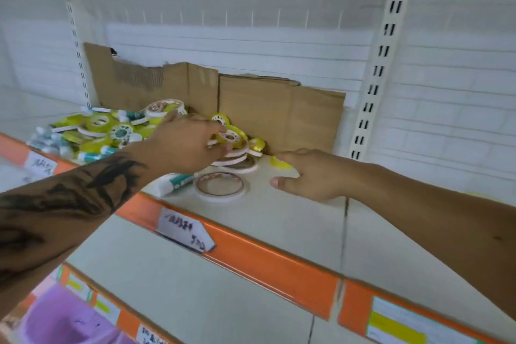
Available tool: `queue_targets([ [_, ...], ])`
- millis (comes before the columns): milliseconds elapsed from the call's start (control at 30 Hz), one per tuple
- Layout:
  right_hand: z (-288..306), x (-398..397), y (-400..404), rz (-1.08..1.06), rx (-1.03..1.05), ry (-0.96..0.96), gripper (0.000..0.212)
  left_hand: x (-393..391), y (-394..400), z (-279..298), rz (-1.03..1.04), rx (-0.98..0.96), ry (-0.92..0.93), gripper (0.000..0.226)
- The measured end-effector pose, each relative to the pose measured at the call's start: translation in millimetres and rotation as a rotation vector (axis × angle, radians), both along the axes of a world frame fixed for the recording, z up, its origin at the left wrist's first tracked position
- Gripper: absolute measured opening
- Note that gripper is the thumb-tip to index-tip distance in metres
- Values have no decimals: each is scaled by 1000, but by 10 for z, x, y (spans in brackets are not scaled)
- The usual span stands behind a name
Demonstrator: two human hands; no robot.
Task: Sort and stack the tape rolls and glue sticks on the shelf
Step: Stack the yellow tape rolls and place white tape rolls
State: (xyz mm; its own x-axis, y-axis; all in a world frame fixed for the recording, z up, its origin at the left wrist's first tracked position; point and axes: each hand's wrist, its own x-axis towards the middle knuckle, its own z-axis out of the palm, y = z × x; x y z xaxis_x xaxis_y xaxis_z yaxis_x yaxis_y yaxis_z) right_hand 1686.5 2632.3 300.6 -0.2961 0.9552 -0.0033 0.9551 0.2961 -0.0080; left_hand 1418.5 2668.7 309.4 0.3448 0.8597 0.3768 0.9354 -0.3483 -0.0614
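Observation:
My left hand (186, 142) holds a yellow tape roll (233, 137) over a small stack of white tape rolls (237, 160) on the shelf (279, 218). My right hand (310, 176) pinches a small yellow tape roll (280, 162) against the shelf surface, just right of that stack. One white double-sided tape roll (222, 186) lies flat in front of the stack. A glue stick (174, 183) lies beside it under my left wrist. Further left sits a loose pile of yellow tape rolls and glue sticks (100, 134).
Torn cardboard pieces (251, 103) lean against the white back panel behind the rolls. An orange price rail (265, 262) with a paper label (184, 232) runs along the shelf front. A slotted upright (374, 84) stands at the right. Purple items (64, 318) sit on the lower shelf.

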Motion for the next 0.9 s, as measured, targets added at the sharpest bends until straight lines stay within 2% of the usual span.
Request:
queue_targets([
  [200,-124,-238,405,-176,-20,24,71,-3,440,-53,-82,-13,83,39],
  [300,-195,-261,442,-256,-39,122,64,1,553,-109,-114,35,68,27],
  [400,-252,-243,435,-323,49,234,32,-12,587,-143,-148,67,5,12],
  [433,-271,-229,429,-331,78,262,28,-13,599,-144,-151,59,-4,12],
  [633,-308,-182,281,-314,116,329,36,37,664,-126,-138,53,-53,17],
  [800,-323,-114,84,-292,157,355,33,82,647,-55,-212,148,-204,9],
  [900,-271,-33,-61,-285,182,347,29,130,579,3,-288,119,-290,8],
])
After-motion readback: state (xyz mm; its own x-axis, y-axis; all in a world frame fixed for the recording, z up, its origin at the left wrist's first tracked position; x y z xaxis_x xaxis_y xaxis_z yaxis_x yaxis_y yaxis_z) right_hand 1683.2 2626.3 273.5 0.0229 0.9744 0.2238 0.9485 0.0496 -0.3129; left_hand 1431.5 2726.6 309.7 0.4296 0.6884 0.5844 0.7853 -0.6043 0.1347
